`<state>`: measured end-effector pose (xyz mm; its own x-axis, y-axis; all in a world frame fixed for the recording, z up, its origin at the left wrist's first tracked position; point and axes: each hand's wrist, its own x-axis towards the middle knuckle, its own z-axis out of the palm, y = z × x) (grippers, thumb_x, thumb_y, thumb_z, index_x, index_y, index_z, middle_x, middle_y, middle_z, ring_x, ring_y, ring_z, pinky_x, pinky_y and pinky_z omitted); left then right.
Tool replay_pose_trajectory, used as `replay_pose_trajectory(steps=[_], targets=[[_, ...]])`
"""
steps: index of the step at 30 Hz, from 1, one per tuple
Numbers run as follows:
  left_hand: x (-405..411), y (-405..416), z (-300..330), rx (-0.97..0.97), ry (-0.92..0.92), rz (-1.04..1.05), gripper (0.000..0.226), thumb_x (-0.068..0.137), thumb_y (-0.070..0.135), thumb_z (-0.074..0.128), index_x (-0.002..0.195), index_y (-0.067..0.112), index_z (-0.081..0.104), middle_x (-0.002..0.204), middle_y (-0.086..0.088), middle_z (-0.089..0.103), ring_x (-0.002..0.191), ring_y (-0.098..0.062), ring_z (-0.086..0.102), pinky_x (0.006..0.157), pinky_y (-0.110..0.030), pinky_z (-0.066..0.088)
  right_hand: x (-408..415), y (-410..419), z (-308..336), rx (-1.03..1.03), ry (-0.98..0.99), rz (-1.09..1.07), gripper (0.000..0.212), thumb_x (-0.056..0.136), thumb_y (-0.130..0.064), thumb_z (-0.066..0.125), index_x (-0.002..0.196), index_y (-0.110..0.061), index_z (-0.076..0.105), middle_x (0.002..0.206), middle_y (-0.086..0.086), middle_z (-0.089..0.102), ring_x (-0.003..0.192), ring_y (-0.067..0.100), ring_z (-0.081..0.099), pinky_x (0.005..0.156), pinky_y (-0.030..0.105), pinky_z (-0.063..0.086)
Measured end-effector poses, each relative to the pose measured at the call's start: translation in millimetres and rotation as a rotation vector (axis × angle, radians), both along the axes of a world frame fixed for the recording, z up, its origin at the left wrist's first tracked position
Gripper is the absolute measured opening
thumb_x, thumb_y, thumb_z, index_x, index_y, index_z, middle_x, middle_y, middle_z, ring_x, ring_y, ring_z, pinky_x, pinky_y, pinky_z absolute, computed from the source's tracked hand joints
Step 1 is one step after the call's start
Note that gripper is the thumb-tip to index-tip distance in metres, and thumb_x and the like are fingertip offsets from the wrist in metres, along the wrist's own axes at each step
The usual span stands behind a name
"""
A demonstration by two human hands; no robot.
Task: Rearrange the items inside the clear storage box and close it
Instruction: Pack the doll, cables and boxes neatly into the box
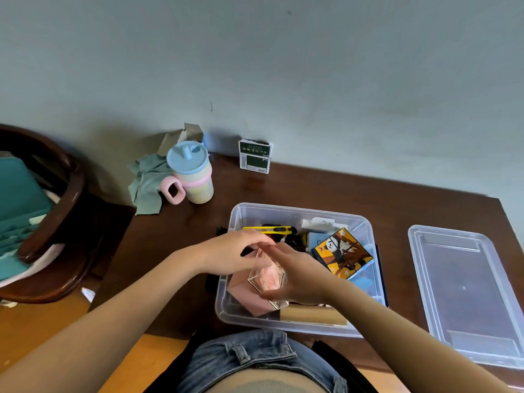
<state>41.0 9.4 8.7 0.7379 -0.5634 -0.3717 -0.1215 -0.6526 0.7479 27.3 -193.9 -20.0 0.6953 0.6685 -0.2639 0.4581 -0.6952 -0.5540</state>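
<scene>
Both hands' fingers, left hand [231, 252] and right hand [297, 275], curl round a clear gold-edged case of pink contents [266, 276], partly hiding it, over the clear plastic storage box [295, 327]. Its clear lid [465, 293] lies right on the surface, edge cut off.

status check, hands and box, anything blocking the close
Both hands, left and right, gripping clear-cased pink item over the open storage box. Lid off, on table beside it. Nothing blocking.

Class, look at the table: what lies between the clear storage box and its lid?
Only bare dark table separates the clear storage box from the lid, in the head view.
</scene>
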Motion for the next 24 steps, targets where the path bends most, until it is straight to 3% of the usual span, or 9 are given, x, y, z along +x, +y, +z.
replay_pose_trajectory(steps=[3,5,7,9,11,14,19,24], targets=[[-2,0,-2,0.171,0.055,-0.115,0.072,0.069,0.051,0.078,0.127,0.029,0.041,0.121,0.016,0.049,0.108,-0.005,0.051,0.092,-0.025,0.045,2,16,-3,-0.166,-0.142,0.118,0.098,0.07,-0.056,0.072,0.147,-0.023,0.021,0.131,0.004,0.05,0.106,0.022,0.055,0.084,0.033,0.049],[-6,-3,-6,0.36,-0.088,-0.237,0.074,0.064,0.052,0.08,0.119,0.021,0.04,0.113,0.007,0.05,0.098,-0.012,0.05,0.084,-0.029,0.047,0,23,-9,-0.151,-0.08,0.123,0.092,0.072,-0.049,0.075,0.143,-0.015,0.028,0.123,0.005,0.056,0.102,0.023,0.057,0.078,0.029,0.047],[-12,-11,-13,0.498,-0.215,-0.353,0.076,0.065,0.056,0.077,0.117,0.014,0.04,0.109,0.0,0.049,0.095,-0.018,0.05,0.077,-0.029,0.041,1,23,-12,-0.142,0.031,0.134,0.077,0.077,-0.04,0.073,0.138,-0.01,0.035,0.115,0.007,0.06,0.099,0.024,0.058,0.076,0.028,0.044],[-17,-21,-20,0.577,-0.243,-0.409,0.073,0.071,0.058,0.071,0.116,0.009,0.04,0.106,-0.005,0.054,0.092,-0.023,0.054,0.074,-0.031,0.039,1,16,-13,-0.149,0.137,0.157,0.059,0.085,-0.036,0.066,0.133,-0.011,0.043,0.116,0.006,0.061,0.102,0.023,0.057,0.085,0.033,0.047],[-20,-30,-26,0.658,-0.225,-0.446,0.076,0.075,0.056,0.068,0.123,0.004,0.039,0.109,-0.01,0.055,0.094,-0.028,0.057,0.076,-0.036,0.043,5,7,-13,-0.081,0.227,0.017,0.036,0.092,-0.03,0.056,0.125,-0.016,0.056,0.117,0.003,0.063,0.103,0.018,0.059,0.089,0.036,0.05],[-22,-38,-31,0.728,-0.177,-0.442,0.089,0.075,0.05,0.071,0.136,0.0,0.03,0.119,-0.013,0.052,0.103,-0.031,0.056,0.076,-0.038,0.045,16,-9,-16,-0.17,0.049,-0.141,0.023,0.094,-0.021,0.049,0.112,-0.02,0.064,0.112,-0.001,0.065,0.099,0.015,0.06,0.084,0.031,0.052],[-24,-40,-31,0.763,-0.146,-0.498,0.099,0.079,0.041,0.069,0.147,-0.001,0.01,0.125,-0.018,0.049,0.105,-0.033,0.055,0.082,-0.042,0.049,16,0,-35,-0.404,-0.128,0.099,0.02,0.091,-0.021,0.055,0.11,-0.017,0.062,0.104,0.002,0.065,0.096,0.023,0.061,0.071,0.033,0.049],[-19,-47,-34,0.694,-0.039,-0.502,0.099,0.083,0.041,0.067,0.149,0.001,0.007,0.128,-0.02,0.047,0.111,-0.033,0.05,0.085,-0.038,0.046,13,17,-54,-0.605,-0.285,0.252,0.018,0.086,0.0,0.053,0.091,-0.013,0.064,0.088,0.003,0.068,0.079,0.024,0.064,0.048,0.027,0.031]])
